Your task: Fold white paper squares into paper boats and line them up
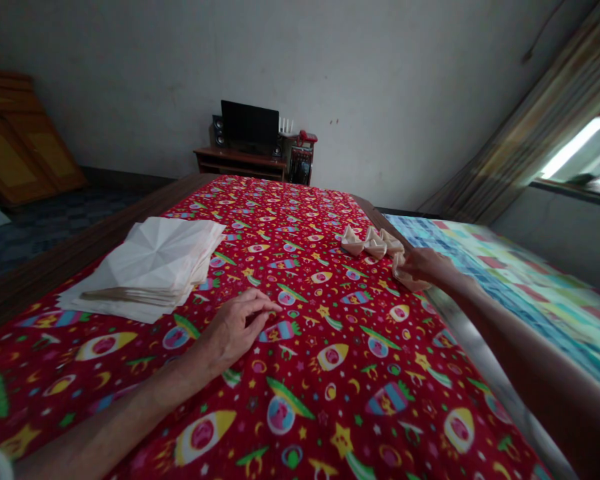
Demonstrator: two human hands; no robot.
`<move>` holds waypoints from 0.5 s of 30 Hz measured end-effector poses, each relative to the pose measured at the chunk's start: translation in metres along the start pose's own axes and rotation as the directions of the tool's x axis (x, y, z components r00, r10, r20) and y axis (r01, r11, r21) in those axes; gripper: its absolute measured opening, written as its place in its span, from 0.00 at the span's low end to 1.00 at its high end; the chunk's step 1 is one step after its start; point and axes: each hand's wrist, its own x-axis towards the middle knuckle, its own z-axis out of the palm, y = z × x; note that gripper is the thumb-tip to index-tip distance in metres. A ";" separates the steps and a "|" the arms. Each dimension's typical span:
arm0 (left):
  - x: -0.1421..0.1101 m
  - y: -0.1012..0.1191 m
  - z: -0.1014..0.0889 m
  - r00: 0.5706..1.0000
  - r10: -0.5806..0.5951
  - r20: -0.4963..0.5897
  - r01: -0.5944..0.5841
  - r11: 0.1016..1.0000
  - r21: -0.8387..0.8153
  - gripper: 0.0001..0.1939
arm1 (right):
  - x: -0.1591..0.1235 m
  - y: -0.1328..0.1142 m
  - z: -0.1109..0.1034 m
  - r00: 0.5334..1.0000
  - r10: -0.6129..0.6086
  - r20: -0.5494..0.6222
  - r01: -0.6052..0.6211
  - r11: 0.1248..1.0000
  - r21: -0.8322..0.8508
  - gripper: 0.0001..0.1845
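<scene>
My left hand point(245, 321) lies on the red patterned cloth point(320, 320), fingers loosely stretched and holding nothing. At the table's right edge, my right hand point(433, 267) has its fingers closed on a folded paper boat point(400, 270), partly hidden behind the fingers. Just beyond it stand several more folded paper boats, the leftmost paper boat point(353, 241) among them, close together on the cloth. To the left of my left hand lies a stack of white paper sheets point(155, 250); its top sheet shows creases fanning out from the middle.
The table's dark wooden edge point(95, 247) shows on the left. Along the right side lies a bed with a multicoloured checked cover point(510, 267). Against the far wall stand a monitor point(250, 125) on a desk and a red telephone point(307, 137). A wooden cabinet point(25, 147) stands far left.
</scene>
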 end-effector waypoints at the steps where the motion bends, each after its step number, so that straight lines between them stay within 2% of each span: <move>1: 0.000 0.000 0.000 1.000 0.003 -0.001 -0.003 1.000 -0.004 0.14 | -0.002 0.000 -0.002 1.000 0.002 0.004 -0.002 1.000 0.003 0.15; 4: 0.000 0.000 0.000 1.000 0.007 0.002 -0.007 1.000 -0.009 0.14 | -0.008 -0.001 -0.010 1.000 0.008 -0.029 -0.007 1.000 0.020 0.17; 10: -0.001 0.002 0.000 1.000 0.003 -0.010 -0.003 1.000 -0.027 0.14 | -0.025 -0.004 -0.030 0.985 0.033 -0.170 -0.023 0.998 0.057 0.20; 12: -0.001 0.003 0.001 1.000 -0.005 -0.005 0.005 1.000 -0.023 0.14 | -0.036 -0.013 -0.031 0.977 -0.005 -0.214 0.019 0.998 0.066 0.22; 15: 0.000 0.003 0.000 1.000 -0.008 -0.009 0.008 1.000 -0.009 0.14 | -0.064 -0.043 -0.019 0.960 -0.151 -0.235 0.172 0.982 0.073 0.22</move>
